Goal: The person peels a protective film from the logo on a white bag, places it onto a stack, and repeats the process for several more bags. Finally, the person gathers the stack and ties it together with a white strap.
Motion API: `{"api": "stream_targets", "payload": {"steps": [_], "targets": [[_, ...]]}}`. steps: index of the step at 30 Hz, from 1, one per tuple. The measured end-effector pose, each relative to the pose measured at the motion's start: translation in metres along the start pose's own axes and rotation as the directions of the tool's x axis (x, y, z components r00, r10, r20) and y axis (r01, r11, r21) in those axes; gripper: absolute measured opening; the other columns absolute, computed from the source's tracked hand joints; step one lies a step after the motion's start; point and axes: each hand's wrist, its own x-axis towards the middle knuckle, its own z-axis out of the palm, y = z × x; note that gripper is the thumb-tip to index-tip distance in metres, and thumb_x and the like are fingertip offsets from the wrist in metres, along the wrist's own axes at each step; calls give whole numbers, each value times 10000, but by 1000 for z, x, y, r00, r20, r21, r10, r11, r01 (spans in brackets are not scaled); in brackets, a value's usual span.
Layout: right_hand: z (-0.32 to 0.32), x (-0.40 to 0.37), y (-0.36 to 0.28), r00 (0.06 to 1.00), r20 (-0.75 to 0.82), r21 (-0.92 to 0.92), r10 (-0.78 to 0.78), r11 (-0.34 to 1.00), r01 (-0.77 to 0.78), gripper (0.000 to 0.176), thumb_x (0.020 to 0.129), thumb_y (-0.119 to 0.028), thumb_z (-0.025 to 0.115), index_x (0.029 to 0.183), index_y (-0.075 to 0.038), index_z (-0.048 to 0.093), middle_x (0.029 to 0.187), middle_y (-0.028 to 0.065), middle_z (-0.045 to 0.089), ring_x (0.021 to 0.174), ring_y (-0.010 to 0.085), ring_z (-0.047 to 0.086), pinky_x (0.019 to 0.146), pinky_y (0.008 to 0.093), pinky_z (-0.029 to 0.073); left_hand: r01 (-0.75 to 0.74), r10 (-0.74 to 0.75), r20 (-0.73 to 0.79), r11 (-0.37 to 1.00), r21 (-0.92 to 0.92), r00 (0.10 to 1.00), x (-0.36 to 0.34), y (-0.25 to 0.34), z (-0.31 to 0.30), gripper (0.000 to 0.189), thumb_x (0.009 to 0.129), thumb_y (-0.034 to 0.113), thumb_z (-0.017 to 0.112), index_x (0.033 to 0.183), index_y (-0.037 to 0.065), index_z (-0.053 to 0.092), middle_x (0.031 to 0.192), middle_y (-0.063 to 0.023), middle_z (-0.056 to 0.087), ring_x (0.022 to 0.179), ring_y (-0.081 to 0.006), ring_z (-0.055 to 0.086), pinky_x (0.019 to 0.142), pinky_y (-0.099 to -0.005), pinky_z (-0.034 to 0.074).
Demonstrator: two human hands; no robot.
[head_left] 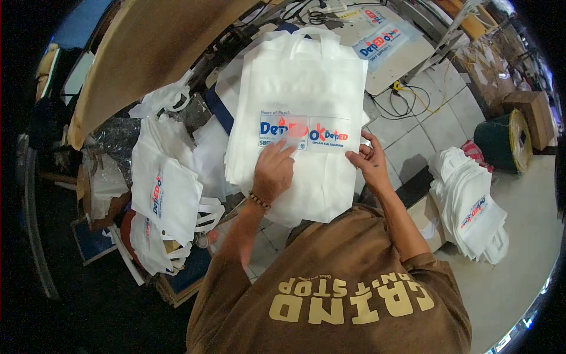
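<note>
Head view: clear film (293,127) squared over tote bag (306,88) logo.
Left hand (273,171) laid flat, open; bag edge pinned by open right hand (368,162). Fabric best kept taut.

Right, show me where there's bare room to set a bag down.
Bare tiles lie between the printed bag and the green roll, with cables at their far edge. Pale floor is open beyond the right bag stack. Left of the left hand it is crowded with bag piles.
</note>
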Motion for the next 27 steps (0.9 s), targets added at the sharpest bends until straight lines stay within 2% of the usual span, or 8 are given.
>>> {"api": "stream_targets", "payload": {"steps": [8, 10, 13, 20, 22, 27], "targets": [[-1, 0, 0, 1000, -3, -22, 27, 999, -27, 664, 849, -2, 711, 1411, 20, 356, 987, 107, 698, 864, 114, 660, 725, 230, 509, -3, 7, 36, 995, -101, 999, -10, 24, 2, 128, 768, -26, 643, 821, 53, 557, 1174, -118, 683, 1224, -350, 590, 1023, -543, 449], [0, 0, 0, 1000, -7, -16, 31, 999, -31, 665, 850, -8, 714, 1411, 16, 358, 990, 106, 694, 867, 113, 657, 718, 229, 506, -17, 32, 81, 985, -174, 996, -16, 27, 4, 263, 766, -33, 620, 982, 74, 516, 1244, -130, 637, 1243, -377, 567, 1056, -572, 413], [-1, -1, 2, 1000, -13, 8, 26, 1000, -25, 669, 846, -9, 721, 1409, 12, 362, 990, 104, 691, 868, 109, 653, 711, 225, 501, -11, 37, 105, 971, -240, 994, -21, 36, 6, 316, 748, -57, 627, 1007, 75, 505, 1247, -126, 627, 1242, -373, 568, 1054, -562, 427], [0, 0, 4, 1000, -12, -4, 1, 1000, -1, 643, 838, -5, 717, 1386, 9, 381, 964, 96, 700, 836, 104, 654, 699, 220, 502, -7, 55, 133, 943, -331, 990, -22, 57, 0, 323, 717, -88, 633, 971, 65, 505, 1215, -131, 636, 1229, -357, 580, 1020, -534, 483], [0, 0, 4, 1000, -21, 2, -6, 1000, 6, 635, 838, -3, 715, 1382, 8, 386, 958, 95, 702, 829, 104, 654, 696, 219, 502, -13, 56, 109, 931, -364, 992, -21, 63, -2, 216, 721, -53, 635, 901, 22, 542, 1146, -136, 651, 1186, -340, 601, 1036, -493, 482], [0, -2, 1, 1000, -20, -16, 0, 1000, 0, 628, 836, 3, 711, 1380, 7, 397, 940, 79, 694, 815, 106, 652, 715, 218, 506, 53, 22, 163, 896, -441, 986, -20, 73, -11, 265, 701, -96, 624, 887, 55, 513, 1140, -129, 672, 1175, -352, 623, 972, -468, 530]]}}
